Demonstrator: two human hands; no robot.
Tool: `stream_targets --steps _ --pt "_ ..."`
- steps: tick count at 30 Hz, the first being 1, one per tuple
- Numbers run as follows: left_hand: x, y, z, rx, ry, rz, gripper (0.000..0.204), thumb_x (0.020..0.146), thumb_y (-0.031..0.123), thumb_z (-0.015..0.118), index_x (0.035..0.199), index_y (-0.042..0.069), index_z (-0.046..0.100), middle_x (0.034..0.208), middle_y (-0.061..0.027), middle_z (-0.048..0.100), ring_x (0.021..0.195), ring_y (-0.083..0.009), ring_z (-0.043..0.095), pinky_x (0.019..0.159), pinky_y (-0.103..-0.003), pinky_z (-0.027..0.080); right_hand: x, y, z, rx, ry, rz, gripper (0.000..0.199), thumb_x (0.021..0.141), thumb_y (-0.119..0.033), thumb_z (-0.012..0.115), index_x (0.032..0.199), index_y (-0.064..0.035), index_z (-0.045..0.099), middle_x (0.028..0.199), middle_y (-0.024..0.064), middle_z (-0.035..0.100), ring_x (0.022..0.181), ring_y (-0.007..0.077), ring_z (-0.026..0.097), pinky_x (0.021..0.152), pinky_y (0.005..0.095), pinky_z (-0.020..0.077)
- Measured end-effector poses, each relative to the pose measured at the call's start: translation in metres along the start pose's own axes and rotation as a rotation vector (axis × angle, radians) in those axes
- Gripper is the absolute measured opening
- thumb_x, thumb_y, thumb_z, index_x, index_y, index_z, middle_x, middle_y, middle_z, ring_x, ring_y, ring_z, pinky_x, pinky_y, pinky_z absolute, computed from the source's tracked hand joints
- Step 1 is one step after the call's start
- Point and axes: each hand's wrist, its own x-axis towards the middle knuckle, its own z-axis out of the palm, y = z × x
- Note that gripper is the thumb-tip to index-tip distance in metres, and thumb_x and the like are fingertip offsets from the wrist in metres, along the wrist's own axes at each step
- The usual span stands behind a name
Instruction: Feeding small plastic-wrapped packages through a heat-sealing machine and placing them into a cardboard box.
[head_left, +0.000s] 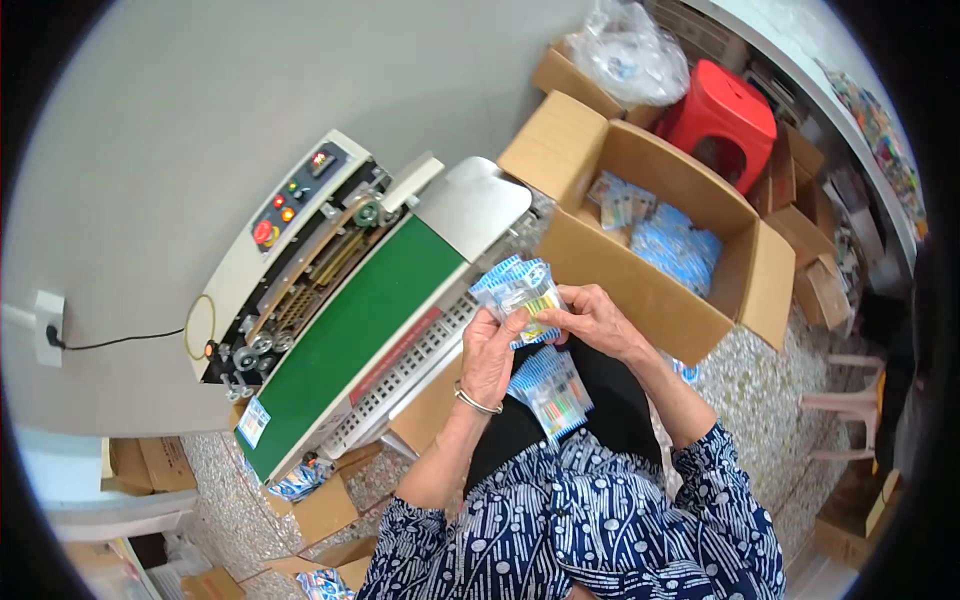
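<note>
Above my lap, a small bundle of clear plastic packets with blue-and-white edges (513, 287) is held between both hands. My left hand (486, 358), with a bangle at its wrist, is closed on the bundle's left side, thumb on its front. From the right, my right hand (603, 322) pinches the same packets, its thumb near a yellow-green part showing through the plastic. Most of the fingers behind the bundle are hidden. Across my thighs lies a fanned pile of similar packets (556, 393) with coloured strips inside.
To the left stands a sealing machine with a green conveyor belt (365, 315); one packet (253, 422) lies at its near end. An open cardboard box (640, 275) with packets inside is at the right front. Behind it is a red stool (722, 115). A pink stool (850, 405) stands far right.
</note>
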Motion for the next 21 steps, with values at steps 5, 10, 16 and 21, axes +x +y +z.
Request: stream_targets --steps 5,10,16,21 --pt "0.002 0.03 -0.011 0.0 0.141 0.119 0.031 0.086 0.006 0.06 0.113 0.003 0.046 0.108 -0.0092 0.059 0.098 -0.0139 0.058 0.085 -0.028 0.048 0.039 -0.012 0.013 0.027 -0.022 0.015 0.029 0.087 -0.027 0.059 0.096 0.0006 0.064 0.073 0.0039 0.063 0.058 0.0086 0.06 0.051 0.0214 0.0488" --pt "0.015 0.039 -0.039 0.077 0.178 0.201 0.032 0.085 0.004 0.06 0.114 0.002 0.047 0.109 -0.009 0.06 0.098 -0.0139 0.058 0.085 -0.027 0.048 0.07 -0.011 0.028 0.109 -0.09 0.035 0.03 0.088 -0.028 0.058 0.097 0.0003 0.063 0.075 0.004 0.064 0.058 0.0072 0.059 0.05 0.0191 0.0463" --pt "0.022 0.053 -0.074 -0.001 0.183 0.154 0.031 0.084 0.002 0.06 0.113 0.002 0.05 0.108 -0.0073 0.06 0.097 -0.0136 0.058 0.084 -0.028 0.047 0.106 -0.015 0.029 0.116 -0.044 0.07 0.024 0.087 -0.022 0.059 0.097 -0.0011 0.063 0.074 0.0028 0.064 0.054 0.0059 0.057 0.05 0.0176 0.0459" --pt "0.014 0.059 -0.099 -0.038 0.266 0.23 0.031 0.083 -0.001 0.058 0.112 0.003 0.05 0.106 -0.0074 0.06 0.096 -0.0143 0.058 0.086 -0.029 0.047 0.151 -0.018 0.033 0.173 0.011 0.073 0.023 0.084 -0.021 0.061 0.098 -0.0023 0.064 0.081 0.0028 0.066 0.061 0.0067 0.058 0.053 0.0186 0.0457"
